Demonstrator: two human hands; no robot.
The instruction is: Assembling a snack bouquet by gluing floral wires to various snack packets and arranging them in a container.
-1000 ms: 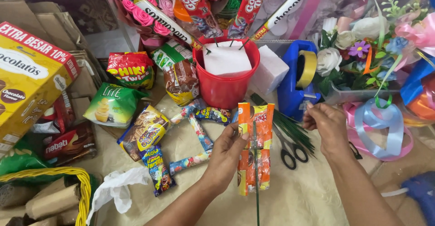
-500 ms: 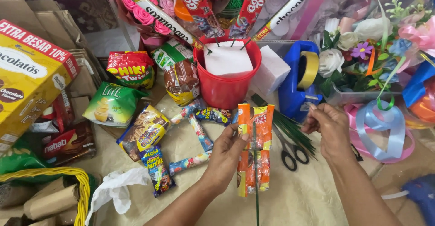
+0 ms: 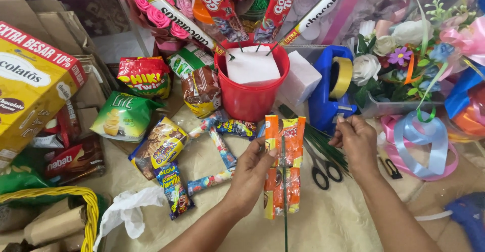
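My left hand holds two orange snack packets upright against a thin green stick, thumb pressed on their upper part. My right hand is at the front of a blue tape dispenser with its yellow tape roll, fingers pinched at the tape end. Black-handled scissors and a bundle of green sticks lie on the beige cloth between my hands.
A red bucket with white foam holds snacks on sticks. Snack packets lie scattered at left beside a yellow box. Ribbons and artificial flowers sit at right, a yellow basket at lower left.
My right hand has shifted slightly up toward the tape dispenser. My left hand keeps the orange packets and stick nearly still.
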